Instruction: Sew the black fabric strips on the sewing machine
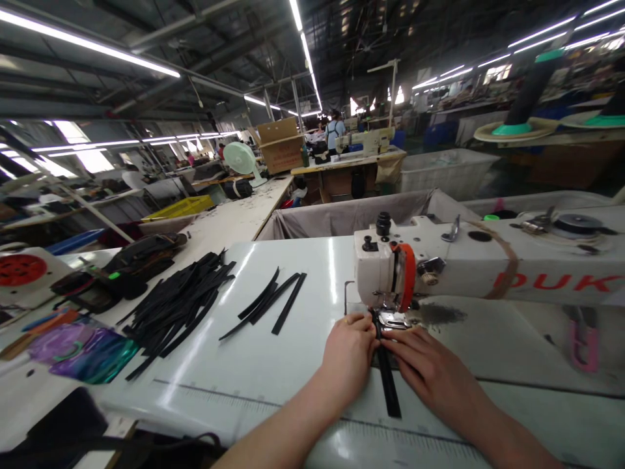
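A white sewing machine [439,254] with an orange guard stands at the right of the pale table. Under its needle area lies a black strip [389,384], its near end trailing toward the front edge. My left hand [350,345] has its fingers pressed together on the strip's left side, beside the metal presser foot [392,319]. Flat over the strip's right side, my right hand [424,358] stretches its fingers toward the foot. Several loose black strips [289,303] lie left of my hands, and a larger pile of black strips [180,312] is farther left.
Pink-handled snips [584,339] lie on the machine bed at the right. A purple and teal plastic bag [83,348] is at the far left. Behind are a green fan [240,158], a cardboard box [280,146] and a person [334,132].
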The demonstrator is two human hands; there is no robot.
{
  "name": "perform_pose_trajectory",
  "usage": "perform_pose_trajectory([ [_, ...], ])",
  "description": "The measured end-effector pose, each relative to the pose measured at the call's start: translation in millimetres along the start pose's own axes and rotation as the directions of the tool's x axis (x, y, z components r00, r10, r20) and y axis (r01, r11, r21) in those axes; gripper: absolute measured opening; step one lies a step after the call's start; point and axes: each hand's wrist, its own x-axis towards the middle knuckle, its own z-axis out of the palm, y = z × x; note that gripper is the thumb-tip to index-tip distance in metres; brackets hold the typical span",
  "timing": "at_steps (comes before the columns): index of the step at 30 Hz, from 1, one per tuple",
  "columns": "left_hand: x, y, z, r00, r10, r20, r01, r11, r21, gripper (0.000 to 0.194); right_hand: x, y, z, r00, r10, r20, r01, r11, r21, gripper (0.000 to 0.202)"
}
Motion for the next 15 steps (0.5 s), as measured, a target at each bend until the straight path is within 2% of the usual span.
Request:
perform_pose_trajectory([
  [4,1,1,-1.4,0.999,-0.038,-0.015,0.038,0.999,0.003,0.019,0,-2,-1,1.000,0.013,-0.016,-0.013,1.000,0.006,0.031],
  [7,3,0,-2.0,0.997,-0.080,-0.016,0.080,0.997,0.003,0.021,2,-7,-7,1.000,0.015,-0.024,-0.013,0.997,0.080,0.022],
  [11,4,-2,-0.5,0.997,-0.082,-0.010,0.082,0.997,0.000,0.020,4,-14,-17,0.999,-0.038,-0.007,0.039,0.980,0.195,0.015],
  [15,3,-3,0.4,0.997,-0.071,-0.017,0.071,0.997,-0.013,0.020,6,-14,-18,0.999,-0.033,-0.018,0.035,0.983,0.182,0.018],
])
